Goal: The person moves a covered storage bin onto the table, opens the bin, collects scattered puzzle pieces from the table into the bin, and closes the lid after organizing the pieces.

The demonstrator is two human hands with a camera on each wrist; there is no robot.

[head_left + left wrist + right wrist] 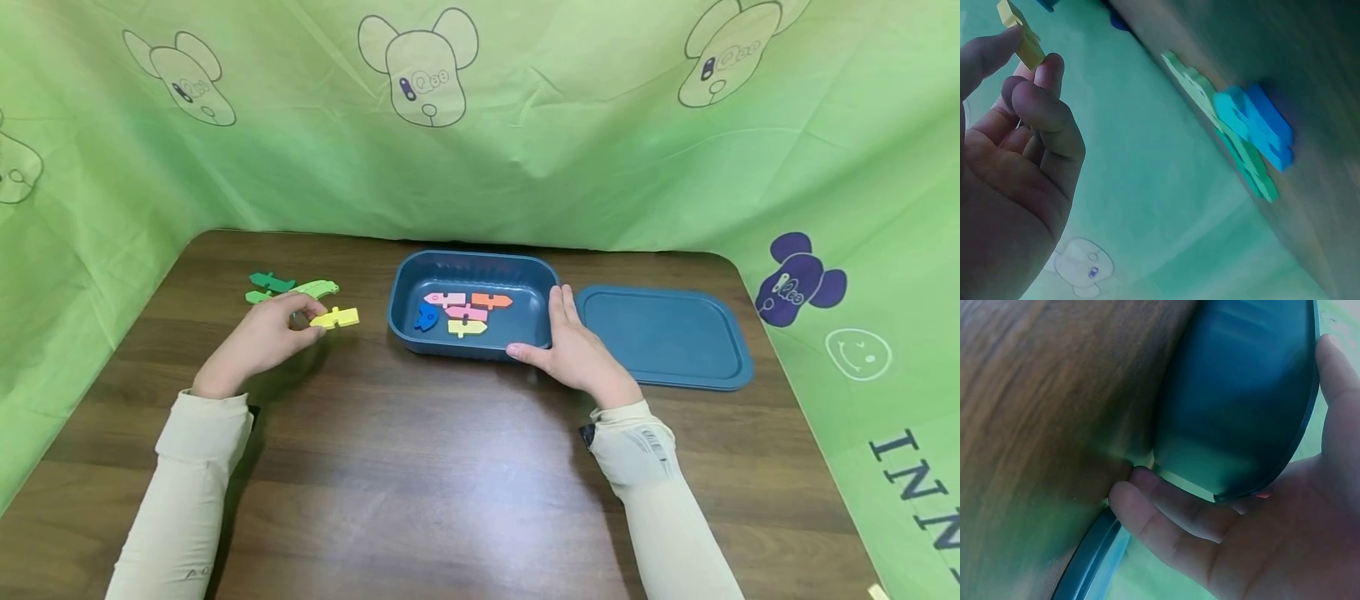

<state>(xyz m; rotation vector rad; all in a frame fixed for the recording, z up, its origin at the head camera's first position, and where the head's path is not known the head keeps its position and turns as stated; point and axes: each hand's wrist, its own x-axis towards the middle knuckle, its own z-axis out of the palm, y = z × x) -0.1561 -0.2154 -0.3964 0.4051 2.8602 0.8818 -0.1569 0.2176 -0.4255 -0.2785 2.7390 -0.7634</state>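
Your left hand (262,340) pinches the yellow piece (337,318) left of the box (480,271); your right hand (576,352) spreads against its side. Probable step: loading; next, likely carry the piece rightward and inside

One camera sits on the person's head, the farthest back, facing forward and down over the tabletop (435,467) to the green cloth (525,175) beyond. Another rides the left wrist, close by the left hand (264,337), rolled so far that the cloth fills the lower left and the tabletop slants down the right. The right wrist's, also tipped, looks from close in past the right hand (583,354) at the blue box's (480,268) outer wall. Head and left wrist both catch the yellow piece (341,317); head and right wrist share the box and lid (667,333).
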